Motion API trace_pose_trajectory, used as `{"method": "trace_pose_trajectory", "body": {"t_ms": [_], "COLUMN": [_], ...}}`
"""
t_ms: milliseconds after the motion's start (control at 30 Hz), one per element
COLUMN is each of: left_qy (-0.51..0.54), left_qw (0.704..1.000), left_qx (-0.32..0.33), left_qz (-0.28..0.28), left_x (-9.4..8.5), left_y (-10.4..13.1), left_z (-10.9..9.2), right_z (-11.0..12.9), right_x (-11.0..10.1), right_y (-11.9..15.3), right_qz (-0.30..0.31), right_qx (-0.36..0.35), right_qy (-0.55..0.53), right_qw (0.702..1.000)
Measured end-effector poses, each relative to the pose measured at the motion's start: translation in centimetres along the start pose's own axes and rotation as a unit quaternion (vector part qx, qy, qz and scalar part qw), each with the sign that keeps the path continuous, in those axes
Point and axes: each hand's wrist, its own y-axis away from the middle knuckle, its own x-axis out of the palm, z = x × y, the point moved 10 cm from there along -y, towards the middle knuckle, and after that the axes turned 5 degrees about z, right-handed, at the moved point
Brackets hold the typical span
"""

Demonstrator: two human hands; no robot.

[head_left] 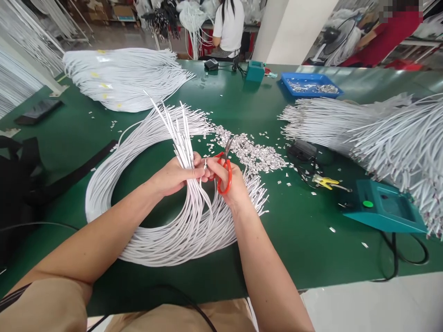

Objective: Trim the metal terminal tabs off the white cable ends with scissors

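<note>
My left hand point(178, 174) is closed around a bunch of white cables point(183, 145), whose ends stick up above the thumb. Red-handled scissors point(225, 174) hang on my right hand point(231, 182), their blades pointing up and away from me. The right thumb and fingertips meet the left fingers at one short cable end point(205, 164); the exact pinch is partly hidden. Below both hands a large coil of white cables point(166, 244) curves over the green table point(284, 249). Small silvery-white scraps point(256, 152) are heaped just beyond the scissors.
A bundled stack of white cables point(121, 78) lies at the back left, and more cable bundles point(321, 122) at the right. A blue tray point(287, 85), yellow-handled pliers point(325, 182) and a teal device point(380, 207) are around. Two people point(230, 25) are beyond the table.
</note>
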Motion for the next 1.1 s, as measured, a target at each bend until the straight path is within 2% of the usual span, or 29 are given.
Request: {"method": "trace_pose_trajectory", "body": {"t_ms": [100,167,267,333,400,533,633,833,1100], "left_qy": [0.003,-0.001,-0.01,-0.014,-0.017,-0.039,-0.069,-0.103,-0.13], "left_qw": [1.0,0.999,0.996,0.995,0.993,0.988,0.985,0.98,0.977], "left_qx": [-0.003,-0.011,-0.016,-0.01,0.0,0.014,0.02,0.032,0.04], "left_qz": [-0.004,-0.036,-0.084,-0.101,-0.118,-0.149,-0.158,-0.165,-0.165], "left_x": [-0.1,-0.8,-1.9,-2.3,-2.7,-3.3,-3.4,-3.5,-3.6], "left_y": [-0.1,-0.1,0.2,0.3,0.4,0.6,0.7,0.8,0.9], "left_z": [0.3,0.6,0.9,0.9,0.6,0.1,-0.2,-0.5,-0.6], "right_z": [0.0,0.0,0.3,0.6,1.2,1.8,1.2,1.1,1.9], "right_x": [0.8,0.2,-1.3,-2.3,-3.1,-3.1,-2.4,-1.6,-1.5], "right_y": [0.0,0.0,0.3,0.6,0.8,0.7,0.6,0.6,1.0], "right_qz": [0.024,-0.017,-0.109,-0.153,-0.169,-0.12,-0.079,-0.068,-0.075], "right_qx": [0.01,-0.003,-0.033,-0.035,-0.034,-0.026,-0.018,-0.02,-0.039], "right_qy": [0.007,0.007,0.034,0.095,0.211,0.478,0.565,0.614,0.644], "right_qw": [1.0,1.0,0.993,0.983,0.962,0.87,0.821,0.786,0.76]}}
